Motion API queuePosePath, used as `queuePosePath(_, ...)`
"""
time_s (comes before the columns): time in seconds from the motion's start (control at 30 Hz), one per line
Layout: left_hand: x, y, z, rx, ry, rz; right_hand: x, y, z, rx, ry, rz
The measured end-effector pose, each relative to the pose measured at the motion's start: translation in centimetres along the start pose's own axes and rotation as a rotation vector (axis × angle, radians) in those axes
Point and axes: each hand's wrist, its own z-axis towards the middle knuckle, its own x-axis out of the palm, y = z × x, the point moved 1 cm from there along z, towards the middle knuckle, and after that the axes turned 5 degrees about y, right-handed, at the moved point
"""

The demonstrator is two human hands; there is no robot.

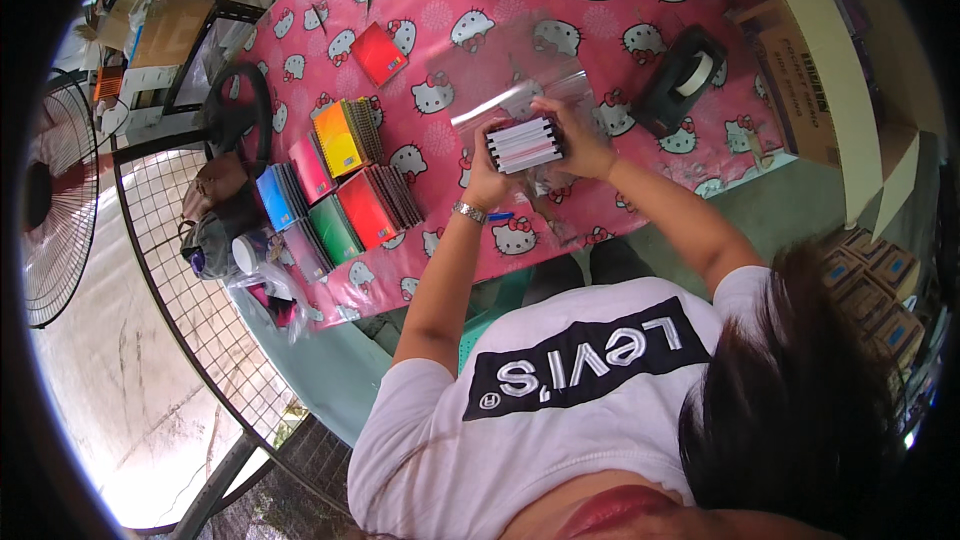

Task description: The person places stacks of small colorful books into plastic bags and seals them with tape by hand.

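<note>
A stack of small notebooks (524, 145) sits between my hands, its white page edges and black binding bits facing up. My left hand (488, 178) closes on the stack's left side, and my right hand (580, 144) grips its right side. Just beyond and around the stack spreads a clear plastic bag (490, 112); how much of the stack is inside it I cannot tell. Left of my hands stand piles of spiral notebooks: yellow (341, 140), pink (311, 168), red (366, 210), blue (277, 198), green (334, 228) and purple (303, 248). A single red notebook (379, 54) lies farther off.
A pink table cover (440, 55) with cat faces lies under everything. A black tape dispenser (682, 80) stands to the right, before an open cardboard box (800, 80). A blue pen (502, 217) lies near the front edge. At far left are a bag (215, 190) and a fan (60, 195).
</note>
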Motion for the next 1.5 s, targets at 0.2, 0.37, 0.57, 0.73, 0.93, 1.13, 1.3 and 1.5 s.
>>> queuePosePath(0.2,-0.4,0.9,0.1,0.029,-0.021,0.088,1.6,-0.1,0.8,-0.002,0.011,0.085)
queuePosePath(0.37,-0.9,2.4,0.3,-0.038,-0.013,-0.165,1.2,-2.1,0.7,-0.007,0.039,-0.119)
queuePosePath(0.57,-0.6,3.1,0.5,0.043,-0.04,0.079,1.5,-0.3,0.3,0.015,-0.015,-0.264)
queuePosePath(0.73,-0.6,2.2,0.2,-0.027,-0.032,0.008,-1.2,7.4,-0.2,-0.235,0.109,-0.685)
queuePosePath(0.93,-1.1,3.2,0.1,-0.024,-0.017,-0.074,-1.3,7.4,1.0,-0.063,0.037,-0.431)
queuePosePath(1.13,-1.1,4.0,1.3,0.126,-0.019,0.192,1.0,1.4,0.4,0.052,0.128,-0.058)
queuePosePath(1.3,-2.0,3.8,0.7,0.128,0.029,0.276,-1.9,4.8,1.6,-0.007,0.172,-0.368)
queuePosePath(1.5,-3.4,3.7,1.9,-0.071,0.158,0.218,-2.9,8.2,3.6,0.018,0.298,-0.57)
